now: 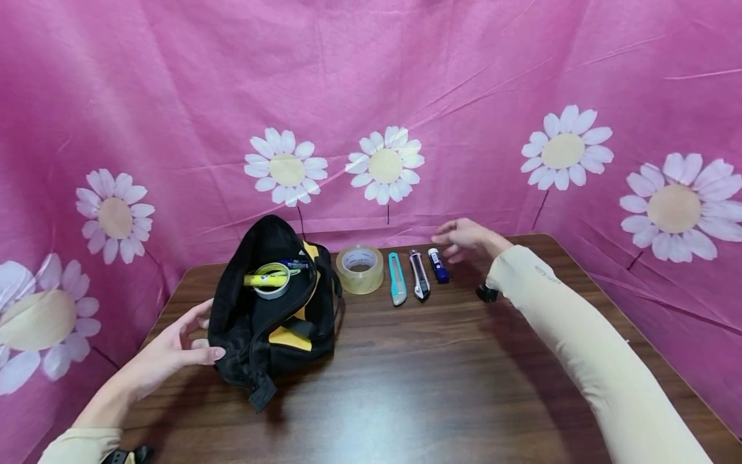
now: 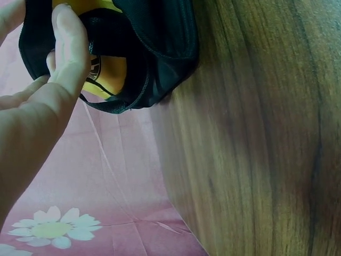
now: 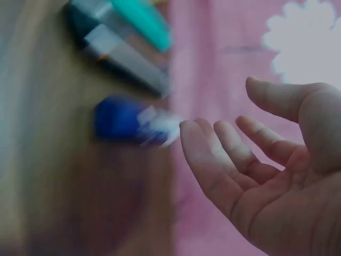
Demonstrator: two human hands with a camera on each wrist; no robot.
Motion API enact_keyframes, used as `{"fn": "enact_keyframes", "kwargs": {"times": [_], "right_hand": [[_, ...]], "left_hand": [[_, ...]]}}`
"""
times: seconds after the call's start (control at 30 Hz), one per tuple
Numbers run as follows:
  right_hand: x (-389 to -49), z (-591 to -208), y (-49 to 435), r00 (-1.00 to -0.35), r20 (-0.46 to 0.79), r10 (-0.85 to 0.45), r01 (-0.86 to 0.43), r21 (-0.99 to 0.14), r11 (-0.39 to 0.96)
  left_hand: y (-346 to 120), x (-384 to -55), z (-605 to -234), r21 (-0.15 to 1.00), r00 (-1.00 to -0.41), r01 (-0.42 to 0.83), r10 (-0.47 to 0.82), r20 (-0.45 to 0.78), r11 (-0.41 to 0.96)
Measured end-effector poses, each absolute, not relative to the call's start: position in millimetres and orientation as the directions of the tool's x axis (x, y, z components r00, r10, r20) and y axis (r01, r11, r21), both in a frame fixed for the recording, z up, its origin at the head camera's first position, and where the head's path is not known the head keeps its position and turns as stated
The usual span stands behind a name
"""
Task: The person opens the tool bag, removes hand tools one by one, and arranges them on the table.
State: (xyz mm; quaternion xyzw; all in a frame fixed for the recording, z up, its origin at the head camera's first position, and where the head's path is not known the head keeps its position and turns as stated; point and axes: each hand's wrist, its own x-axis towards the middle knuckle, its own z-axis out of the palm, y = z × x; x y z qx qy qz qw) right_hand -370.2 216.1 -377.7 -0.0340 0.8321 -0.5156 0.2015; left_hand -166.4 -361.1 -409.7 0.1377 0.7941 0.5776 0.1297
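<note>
My left hand (image 1: 168, 348) holds the bag (image 1: 292, 339) by its side; my right hand (image 1: 465, 238), loose-fingered and empty, is near the blue tube (image 1: 438, 267) on the worktop (image 1: 394, 380). A stray fingertip could roll that tube into the cutter (image 1: 420, 277) beside it.

No text can be read surely: faint lettering (image 1: 546, 273) is borne by the sleeve (image 1: 588, 354), tiny print by the blue stick (image 1: 438, 267), a half-hidden emblem (image 2: 95, 69) by the bag (image 1: 290, 338).

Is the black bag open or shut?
Open: in the head view, the black bag's mouth gapes, showing a yellow item and a pale roll inside.
</note>
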Motion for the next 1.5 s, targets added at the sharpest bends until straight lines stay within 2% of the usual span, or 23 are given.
{"fn": "enact_keyframes", "kwargs": {"times": [0.1, 0.27, 0.5, 0.73, 0.93, 1.1, 1.5], "right_hand": [[-374, -346, 192, -0.914, -0.256, -0.316, 0.075, -0.870, 0.487], [-372, -304, 142, -0.889, -0.187, -0.418, 0.000, -0.912, 0.410], [-363, -279, 61, -0.816, -0.126, -0.564, -0.043, -0.960, 0.276], [-355, -283, -9, -0.742, -0.117, -0.660, 0.001, -0.985, 0.174], [-354, -299, -52, -0.709, -0.152, -0.689, 0.056, -0.986, 0.159], [-350, -310, -76, -0.699, -0.197, -0.687, 0.105, -0.979, 0.174], [-342, -328, -107, -0.688, -0.271, -0.674, 0.072, -0.948, 0.309]], "left_hand": [[-362, -167, -407, 0.951, -0.930, 0.068, 0.364, -0.048, 0.300], [-364, -168, -406, 0.951, -0.931, 0.071, 0.362, -0.045, 0.300], [-368, -166, -409, 0.955, -0.931, 0.090, 0.366, -0.021, 0.284], [-369, -165, -411, 0.955, -0.928, 0.096, 0.372, -0.015, 0.280], [-369, -165, -411, 0.960, -0.927, 0.092, 0.375, -0.014, 0.263], [-367, -165, -411, 0.964, -0.926, 0.082, 0.376, -0.020, 0.253], [-369, -165, -409, 0.965, -0.932, 0.057, 0.360, -0.041, 0.257]]}}
